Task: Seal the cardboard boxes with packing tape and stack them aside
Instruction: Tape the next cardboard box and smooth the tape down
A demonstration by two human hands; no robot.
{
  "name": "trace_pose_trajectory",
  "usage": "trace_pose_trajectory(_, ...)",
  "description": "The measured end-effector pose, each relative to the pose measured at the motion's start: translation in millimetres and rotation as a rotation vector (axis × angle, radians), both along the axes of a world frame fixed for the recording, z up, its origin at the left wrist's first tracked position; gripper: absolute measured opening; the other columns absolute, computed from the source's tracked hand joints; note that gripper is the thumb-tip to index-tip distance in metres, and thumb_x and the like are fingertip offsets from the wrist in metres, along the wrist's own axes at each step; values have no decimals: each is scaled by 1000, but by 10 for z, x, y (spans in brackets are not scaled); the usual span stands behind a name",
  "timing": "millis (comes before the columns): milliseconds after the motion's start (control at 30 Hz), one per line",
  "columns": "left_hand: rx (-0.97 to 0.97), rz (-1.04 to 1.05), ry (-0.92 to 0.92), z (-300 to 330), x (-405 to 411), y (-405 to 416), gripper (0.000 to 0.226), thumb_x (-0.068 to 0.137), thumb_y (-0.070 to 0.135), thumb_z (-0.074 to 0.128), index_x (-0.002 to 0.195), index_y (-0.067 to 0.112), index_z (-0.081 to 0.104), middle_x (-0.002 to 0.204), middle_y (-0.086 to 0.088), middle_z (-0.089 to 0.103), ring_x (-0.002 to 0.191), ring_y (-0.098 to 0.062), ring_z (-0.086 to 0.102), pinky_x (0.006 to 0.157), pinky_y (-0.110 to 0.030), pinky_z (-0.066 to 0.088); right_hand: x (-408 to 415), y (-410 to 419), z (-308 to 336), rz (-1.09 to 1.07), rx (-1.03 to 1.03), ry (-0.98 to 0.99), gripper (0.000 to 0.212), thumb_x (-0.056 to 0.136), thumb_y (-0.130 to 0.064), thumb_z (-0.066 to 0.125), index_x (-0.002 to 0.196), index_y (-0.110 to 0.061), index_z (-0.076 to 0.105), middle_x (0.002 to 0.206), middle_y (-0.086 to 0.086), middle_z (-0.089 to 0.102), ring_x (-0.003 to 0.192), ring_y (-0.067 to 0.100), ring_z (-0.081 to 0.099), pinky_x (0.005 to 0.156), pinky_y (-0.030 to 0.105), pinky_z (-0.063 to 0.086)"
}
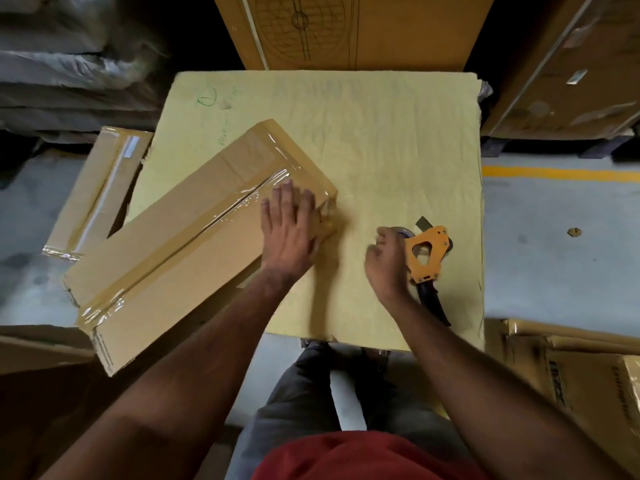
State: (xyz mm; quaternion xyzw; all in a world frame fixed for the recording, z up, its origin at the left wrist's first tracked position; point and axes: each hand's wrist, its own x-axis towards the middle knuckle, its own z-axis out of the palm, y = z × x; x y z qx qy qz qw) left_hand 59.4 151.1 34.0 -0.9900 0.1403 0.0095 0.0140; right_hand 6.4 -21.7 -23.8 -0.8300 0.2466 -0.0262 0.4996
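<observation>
**A taped box under one hand, the tape gun by the other**

Head view: A long box (194, 244) lies slanted on a yellow board (398, 140). Its near end sticks out past the board's left edge. Shiny clear tape (242, 202) runs down the middle seam of the box and wraps over both ends.

The left hand (291, 230) lies flat on the far right end of the box. Its fingers are straight and close together, and they press on the tape there.

The right hand (386, 263) is on the board, to the right of the box and not touching it. Its fingers are curled. It is right against an orange tape gun (429, 254) that lies on the board. It is hard to tell if the hand grips the gun or only rests beside it. The gun's dark handle (433, 303) points back toward the person.

A second box (100, 188) with tape on it lies on the floor, just left of the board. Big brown cartons (363, 29) stand behind the board. A yellow line (561, 174) is painted on the grey floor at the right.
</observation>
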Motion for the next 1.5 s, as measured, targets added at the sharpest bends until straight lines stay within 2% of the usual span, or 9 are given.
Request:
trace_pose_trajectory(100, 75, 78, 102, 17, 245, 216, 107, 81, 53, 67, 158, 10, 6, 163, -25, -5, 151, -41, -3, 120, -58, 1, 284, 477, 370, -45, 604, -9, 41, 98, -3, 50, 139, -2, 46, 133, 11, 54, 116, 18, 53, 92, 21, 44)
trace_pose_trajectory(233, 42, 21, 130, -40, 356, 314, 104, 82, 52, 64, 158, 9, 8, 164, -22, 3, 152, -39, 4, 120, -58, 4, 536, 989, 593, -82, 1019, 93, 87, 86, -67, 40, 157, -20, 25, 162, -7, 26, 146, 6, 27, 121, 31, 19)
trace_pose_trajectory(333, 19, 21, 124, -90, 370, 308, 99, 85, 54, 59, 157, 7, 12, 164, -23, 6, 151, -40, 6, 120, -58, 4, 667, 1133, 447, -107, 1033, 145, 112, 67, -93, 28, 158, -27, 22, 162, -10, 25, 147, 6, 24, 123, 36, 17)
trace_pose_trajectory(500, -20, 29, 130, -73, 383, 297, 93, 88, 60, 44, 158, 9, 9, 165, -20, 1, 153, -36, 0, 122, -55, 1, 800, 1125, 551, -172, 943, 216, 74, 100, -65, 19, 158, -19, 18, 164, -1, 21, 148, 15, 26, 121, 40, 21)
trace_pose_trajectory(700, -40, 21, 113, -65, 371, 327, 92, 87, 61, 41, 158, 8, 12, 165, -20, 4, 153, -36, 3, 121, -55, 1, 803, 1052, 635, -122, 834, 306, 80, 101, -59, 30, 158, -9, 4, 165, 9, 15, 148, 24, 28, 114, 35, 29)
trace_pose_trajectory(833, -82, 18, 94, -71, 350, 339, 93, 83, 57, 47, 157, 9, 18, 164, -21, 10, 152, -38, 7, 121, -55, 2, 725, 717, 613, -78, 15, 110, 76, 102, -46, 38, 157, -2, 9, 166, 16, 1, 150, 34, 19, 117, 43, 23)
trace_pose_trajectory(967, -190, 89, 7, -78, 329, 329, 93, 83, 68, 38, 153, 8, 30, 162, -25, 12, 151, -41, 7, 119, -57, 0, 694, 446, 403, 559, -726, -330, 57, 98, -39, 34, 144, -9, 46, 159, 14, 31, 150, 28, 24, 114, 48, 23)
trace_pose_trajectory(1167, -161, 185, 53, -111, 375, 298, 101, 82, 72, 29, 155, 3, 23, 163, -25, 10, 152, -38, 6, 119, -63, 7, 1053, 440, 448, 880, -1043, -222, 65, 101, -49, 16, 150, -13, 40, 162, 3, 28, 153, 20, 15, 119, 54, 13)
trace_pose_trajectory(1500, -102, 146, 139, -88, 398, 313, 109, 77, 74, 26, 158, 2, 11, 164, -23, 6, 152, -37, -4, 119, -62, -1, 1788, 902, 661, 985, -1100, -144, 72, 99, -53, 3, 153, -16, 33, 163, 0, 26, 153, 20, 11, 118, 61, 1)
